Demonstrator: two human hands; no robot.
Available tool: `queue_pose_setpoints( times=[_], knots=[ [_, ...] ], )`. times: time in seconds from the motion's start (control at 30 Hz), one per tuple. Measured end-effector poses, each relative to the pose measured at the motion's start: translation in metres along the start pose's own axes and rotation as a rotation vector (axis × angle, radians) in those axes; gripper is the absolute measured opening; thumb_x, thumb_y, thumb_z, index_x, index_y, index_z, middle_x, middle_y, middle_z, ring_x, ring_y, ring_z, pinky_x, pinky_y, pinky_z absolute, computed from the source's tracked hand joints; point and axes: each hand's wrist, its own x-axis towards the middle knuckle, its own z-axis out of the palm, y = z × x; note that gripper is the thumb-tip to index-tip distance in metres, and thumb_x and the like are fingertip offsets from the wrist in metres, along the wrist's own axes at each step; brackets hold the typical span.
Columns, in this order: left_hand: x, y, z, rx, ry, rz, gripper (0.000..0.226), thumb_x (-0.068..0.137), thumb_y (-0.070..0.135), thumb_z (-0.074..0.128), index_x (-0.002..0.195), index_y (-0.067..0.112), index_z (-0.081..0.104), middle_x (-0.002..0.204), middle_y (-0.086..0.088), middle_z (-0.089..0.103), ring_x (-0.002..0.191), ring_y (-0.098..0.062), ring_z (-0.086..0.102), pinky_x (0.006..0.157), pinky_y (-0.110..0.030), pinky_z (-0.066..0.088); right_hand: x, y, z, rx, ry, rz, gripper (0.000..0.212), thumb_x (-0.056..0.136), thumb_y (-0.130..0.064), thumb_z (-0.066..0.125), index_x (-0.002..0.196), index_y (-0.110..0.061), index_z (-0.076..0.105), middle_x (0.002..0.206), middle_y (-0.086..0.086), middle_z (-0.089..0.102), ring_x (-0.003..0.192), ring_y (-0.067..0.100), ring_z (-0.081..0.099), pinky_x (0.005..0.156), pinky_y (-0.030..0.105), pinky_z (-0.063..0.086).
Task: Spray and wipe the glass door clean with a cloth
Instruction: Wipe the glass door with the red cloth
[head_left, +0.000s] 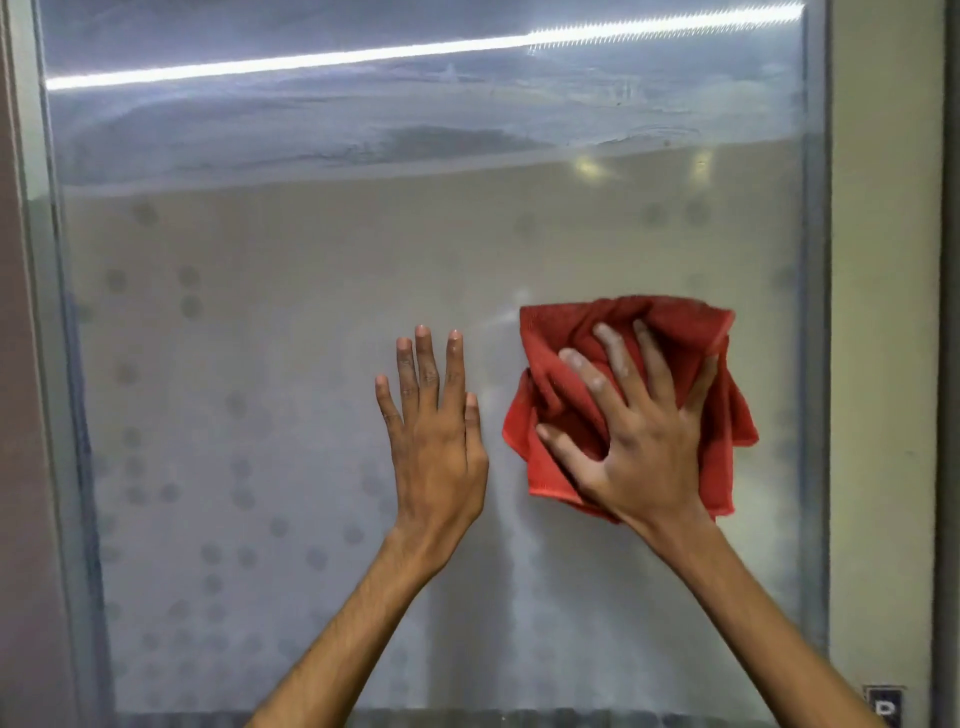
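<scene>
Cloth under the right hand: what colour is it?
Red, plain, no pattern; the cloth shows clearly in the head view.

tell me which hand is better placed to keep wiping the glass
Right. The right hand is spread over the red cloth, pressing it to the glass door. The left hand lies flat on bare glass beside it, holding nothing.

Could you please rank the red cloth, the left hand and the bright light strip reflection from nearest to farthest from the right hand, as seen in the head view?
1. Red cloth: under the right hand, pressed to the glass.
2. Left hand: beside it, flat on the glass.
3. Light strip reflection: far up, along the top.
</scene>
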Motion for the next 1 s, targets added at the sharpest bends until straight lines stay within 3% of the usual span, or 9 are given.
queue_pose_setpoints(
  times=[0.1, 0.27, 0.47, 0.67, 1.0],
  knots=[
    [-0.006, 0.005, 0.002, -0.024, -0.012, 0.013, 0.059, 0.102, 0.022, 0.026, 0.158, 0.021, 0.006, 0.166, -0.005, -0.005, 0.153, -0.021, -0.011, 0.123, -0.048, -0.006, -0.037, 0.006, -0.002, 0.014, -0.030, -0.007, 0.061, 0.086, -0.062, 0.059, 0.140, -0.034, 0.055, 0.154, -0.001, 0.045, 0.145, 0.027, 0.036, 0.108, 0.073, 0.023],
    [-0.011, -0.003, -0.006, -0.067, -0.051, 0.049, 0.059, 0.103, 0.023, 0.032, 0.158, 0.022, 0.011, 0.166, -0.003, -0.003, 0.153, -0.015, -0.011, 0.124, -0.044, -0.008, -0.039, 0.045, -0.013, -0.043, -0.037, -0.047, 0.058, 0.084, -0.042, 0.054, 0.141, -0.034, 0.053, 0.153, 0.000, 0.045, 0.142, 0.027, 0.040, 0.108, 0.076, 0.018],
    [-0.005, -0.011, -0.009, -0.038, -0.036, 0.066, 0.059, 0.103, 0.026, 0.035, 0.158, 0.019, 0.013, 0.166, -0.004, -0.002, 0.153, -0.018, -0.008, 0.123, -0.044, -0.011, 0.041, 0.065, -0.019, 0.039, 0.025, 0.308, 0.055, 0.093, -0.045, 0.046, 0.146, -0.034, 0.043, 0.159, -0.001, 0.036, 0.152, 0.024, 0.021, 0.110, 0.078, 0.002],
    [0.003, -0.032, -0.017, -0.037, -0.026, 0.082, 0.063, 0.102, 0.029, 0.040, 0.158, 0.017, 0.013, 0.165, -0.004, -0.001, 0.153, -0.017, -0.008, 0.123, -0.045, -0.010, 0.100, 0.024, -0.005, 0.019, 0.059, 0.433, 0.054, 0.098, -0.054, 0.036, 0.150, -0.040, 0.036, 0.164, -0.007, 0.026, 0.154, 0.023, 0.012, 0.107, 0.080, -0.001],
    [0.018, -0.119, -0.057, -0.022, 0.032, -0.019, 0.069, 0.101, 0.041, 0.027, 0.157, 0.009, 0.003, 0.166, -0.006, -0.003, 0.153, -0.016, -0.010, 0.122, -0.051, -0.009, 0.124, -0.098, 0.030, -0.017, 0.010, 0.259, 0.056, 0.096, -0.051, 0.039, 0.151, -0.042, 0.034, 0.165, -0.004, 0.022, 0.154, 0.032, 0.009, 0.102, 0.085, 0.002]
  ],
)
